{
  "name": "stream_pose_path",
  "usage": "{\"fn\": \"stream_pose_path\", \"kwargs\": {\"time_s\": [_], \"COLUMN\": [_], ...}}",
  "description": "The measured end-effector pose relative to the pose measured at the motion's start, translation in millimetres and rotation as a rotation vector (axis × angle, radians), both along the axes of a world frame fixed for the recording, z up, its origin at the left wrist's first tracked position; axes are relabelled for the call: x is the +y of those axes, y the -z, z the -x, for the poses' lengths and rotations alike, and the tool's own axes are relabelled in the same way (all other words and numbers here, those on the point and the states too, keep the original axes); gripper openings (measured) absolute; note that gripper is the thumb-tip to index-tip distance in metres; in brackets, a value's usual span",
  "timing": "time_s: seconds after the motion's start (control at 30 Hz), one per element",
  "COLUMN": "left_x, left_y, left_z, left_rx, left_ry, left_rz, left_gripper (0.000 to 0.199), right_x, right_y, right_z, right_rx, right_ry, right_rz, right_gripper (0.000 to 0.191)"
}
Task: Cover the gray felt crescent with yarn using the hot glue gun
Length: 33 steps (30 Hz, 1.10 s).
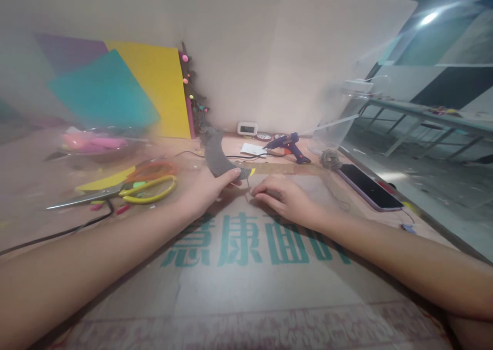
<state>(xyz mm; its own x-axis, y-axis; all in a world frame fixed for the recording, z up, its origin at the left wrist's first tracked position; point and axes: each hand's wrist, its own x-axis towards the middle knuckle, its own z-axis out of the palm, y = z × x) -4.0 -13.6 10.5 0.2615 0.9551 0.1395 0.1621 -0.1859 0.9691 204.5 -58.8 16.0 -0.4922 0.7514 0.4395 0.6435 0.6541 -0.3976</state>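
A curved, crescent-like piece wrapped in grey yarn (216, 151) is held between the thumb and fingers of my left hand (217, 183). Its near end shows a small bare yellow tip (252, 172). From that end a strand of grey yarn (248, 183) runs down toward my right hand (279, 196), whose thumb and fingertips are pinched together on it. Both hands are close together above the printed sheet (239, 283). The lower fingers of my left hand are partly hidden behind the piece.
Yellow-handled scissors (150, 191) lie left, beside orange handles (152, 171). Behind are a blue glue gun (288, 146) with its cord and a small digital clock (247, 129). At right are a yarn ball (330, 159) and a phone (370, 188). Coloured sheets (162, 91) lean at back left.
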Motion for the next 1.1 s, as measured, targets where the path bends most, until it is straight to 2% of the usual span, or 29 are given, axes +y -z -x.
{"fn": "stream_pose_path", "kwargs": {"time_s": [0.1, 0.17, 0.27, 0.4, 0.53, 0.63, 0.73, 0.83, 0.9, 0.97, 1.1], "left_x": [-1, -1, -2, -3, -5, -4, -2, 0, 0, 0, -1], "left_y": [-0.7, -0.7, -0.2, -1.7, -4.1, -2.9, -0.8, -0.3, -0.7, -1.2, -2.2], "left_z": [0, 0, 0, 0, 2, 3, 3, 3, 2, 2, 2], "left_rx": [0.023, 0.026, 0.026, 0.064, 0.119, 0.125, 0.11, 0.109, 0.114, 0.104, 0.121], "left_ry": [0.009, 0.009, 0.008, 0.02, 0.054, 0.05, 0.049, 0.028, 0.024, 0.044, 0.041], "left_rz": [-0.013, -0.029, -0.056, -0.071, -0.052, -0.047, -0.06, -0.091, -0.099, -0.098, -0.071], "left_gripper": [0.029, 0.025, 0.023, 0.024, 0.033, 0.037, 0.038, 0.036, 0.036, 0.038, 0.04], "right_x": [-3, -6, -8, -9, -6, -2, 3, 5, 6, 5, -1], "right_y": [-1.3, -0.9, -0.1, -3.6, -7.6, -6.0, -2.3, 1.2, 2.8, 3.2, -0.5], "right_z": [0, 0, -2, -4, -6, -8, -8, -7, -6, -5, -1], "right_rx": [-0.03, -0.02, 0.023, 0.049, 0.059, 0.096, 0.046, -0.084, -0.137, -0.149, -0.165], "right_ry": [-0.049, -0.047, 0.036, 0.141, 0.171, 0.16, 0.149, 0.103, 0.056, 0.003, -0.035], "right_rz": [-0.055, -0.032, 0.025, 0.01, 0.04, 0.075, 0.107, 0.044, 0.0, -0.036, -0.102], "right_gripper": [0.014, 0.015, 0.017, 0.019, 0.026, 0.03, 0.033, 0.03, 0.022, 0.014, 0.014]}}
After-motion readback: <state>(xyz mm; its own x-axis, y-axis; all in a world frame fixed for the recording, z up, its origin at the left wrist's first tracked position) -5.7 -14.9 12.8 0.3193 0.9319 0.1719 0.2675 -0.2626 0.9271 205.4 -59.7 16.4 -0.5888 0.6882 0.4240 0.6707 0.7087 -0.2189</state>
